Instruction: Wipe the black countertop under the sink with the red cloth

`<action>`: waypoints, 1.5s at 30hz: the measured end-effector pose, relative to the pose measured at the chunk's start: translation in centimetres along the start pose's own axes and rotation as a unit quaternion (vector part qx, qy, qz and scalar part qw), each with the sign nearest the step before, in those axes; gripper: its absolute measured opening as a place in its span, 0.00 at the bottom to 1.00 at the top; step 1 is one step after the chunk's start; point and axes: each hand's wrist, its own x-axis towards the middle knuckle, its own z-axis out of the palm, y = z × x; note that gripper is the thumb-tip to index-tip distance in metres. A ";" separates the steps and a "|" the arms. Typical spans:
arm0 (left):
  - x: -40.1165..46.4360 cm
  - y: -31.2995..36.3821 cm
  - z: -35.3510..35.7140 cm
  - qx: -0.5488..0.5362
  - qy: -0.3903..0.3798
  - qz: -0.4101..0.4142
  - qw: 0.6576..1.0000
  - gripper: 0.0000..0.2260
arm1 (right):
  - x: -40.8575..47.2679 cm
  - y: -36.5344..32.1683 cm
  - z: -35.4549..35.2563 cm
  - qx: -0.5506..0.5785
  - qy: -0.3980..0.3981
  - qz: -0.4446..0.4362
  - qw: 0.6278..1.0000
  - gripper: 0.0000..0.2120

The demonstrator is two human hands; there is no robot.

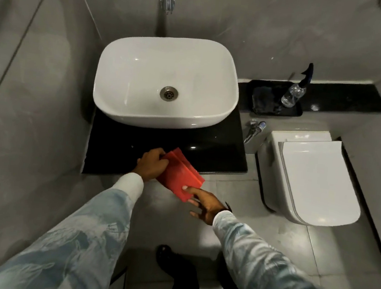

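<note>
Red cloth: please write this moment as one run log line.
step: preparing wipe | red cloth: folded, at front edge of black countertop | left hand: holding cloth | right hand: holding cloth corner | sink: empty

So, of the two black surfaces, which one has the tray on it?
The narrow black ledge along the wall, right of the sink, carries the tray with the clear bottle. The black countertop under the sink has none.
</note>
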 end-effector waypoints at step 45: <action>40.5 39.8 20.4 0.090 -0.030 0.140 0.986 0.18 | 19.6 -34.6 -32.0 0.233 0.138 -0.041 0.962 0.05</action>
